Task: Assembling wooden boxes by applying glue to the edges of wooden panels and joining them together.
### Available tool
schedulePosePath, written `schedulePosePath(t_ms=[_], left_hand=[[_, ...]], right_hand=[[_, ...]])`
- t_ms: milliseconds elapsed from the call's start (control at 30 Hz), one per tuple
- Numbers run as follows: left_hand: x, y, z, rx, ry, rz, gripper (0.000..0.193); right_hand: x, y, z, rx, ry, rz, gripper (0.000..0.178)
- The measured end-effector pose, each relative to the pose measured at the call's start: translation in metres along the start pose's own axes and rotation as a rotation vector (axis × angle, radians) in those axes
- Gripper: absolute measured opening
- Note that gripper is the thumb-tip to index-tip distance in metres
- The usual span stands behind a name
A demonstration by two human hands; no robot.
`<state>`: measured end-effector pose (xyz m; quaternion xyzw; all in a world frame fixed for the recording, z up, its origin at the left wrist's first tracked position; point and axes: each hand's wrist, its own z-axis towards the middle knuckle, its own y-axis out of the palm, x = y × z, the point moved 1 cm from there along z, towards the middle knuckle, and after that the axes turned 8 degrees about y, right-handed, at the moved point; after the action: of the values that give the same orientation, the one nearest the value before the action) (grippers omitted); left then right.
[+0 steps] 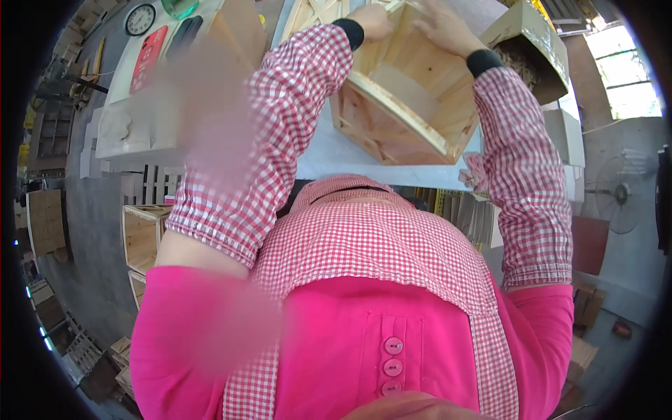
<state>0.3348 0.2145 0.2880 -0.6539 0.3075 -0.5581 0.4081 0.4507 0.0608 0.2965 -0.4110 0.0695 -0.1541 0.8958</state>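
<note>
A pale wooden crate (402,119) with sloping walls lies on the light blue tabletop (318,150), its open side facing up and toward me. My left hand (373,22) is closed at the crate's far left edge; the fingertips are partly hidden. Across from it, my right hand (446,29) reaches over the far right wall, fingers stretched out and slightly blurred, with nothing seen in them. Both forearms wear red-and-white checked sleeves with dark cuffs.
Right of the crate stands an opened cardboard box (535,56). At left a white surface carries a round dial (140,19) and a red flat item (148,59). A crumpled checked cloth (476,171) lies by the table's near edge. More wooden crates (143,234) stand lower left.
</note>
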Motion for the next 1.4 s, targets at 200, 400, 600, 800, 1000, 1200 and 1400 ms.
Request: schedulePosePath(t_ms=[200,400,600,800,1000,1200,1400], left_hand=[[-0.012,-0.006,-0.013,0.093,0.010,-0.150,0.039],[-0.033,-0.018,-0.088,-0.246,-0.034,-1.168,0.040],[-0.056,0.011,-0.112,-0.177,0.315,-1.405,0.034],[-0.039,0.032,-0.139,-0.169,0.149,-1.485,0.030],[-0.010,0.060,-0.137,0.034,0.261,-1.409,0.032],[-0.017,0.086,-0.150,0.229,0.333,-1.411,0.050],[-0.071,0.170,-0.175,0.284,-0.515,-1.910,0.057]], right_hand=[[-0.040,-0.106,-0.090,0.115,0.374,0.134,0.042],[-0.118,-0.142,-0.186,-0.092,1.068,0.691,0.040],[-0.132,-0.141,-0.186,-0.040,1.210,0.951,0.044],[-0.093,-0.132,-0.196,-0.067,1.208,0.977,0.044],[-0.044,-0.131,-0.196,-0.119,1.198,1.087,0.045],[-0.035,-0.129,-0.182,-0.161,1.043,0.487,0.039],[-0.106,-0.113,-0.120,-0.129,0.423,0.106,0.036]])
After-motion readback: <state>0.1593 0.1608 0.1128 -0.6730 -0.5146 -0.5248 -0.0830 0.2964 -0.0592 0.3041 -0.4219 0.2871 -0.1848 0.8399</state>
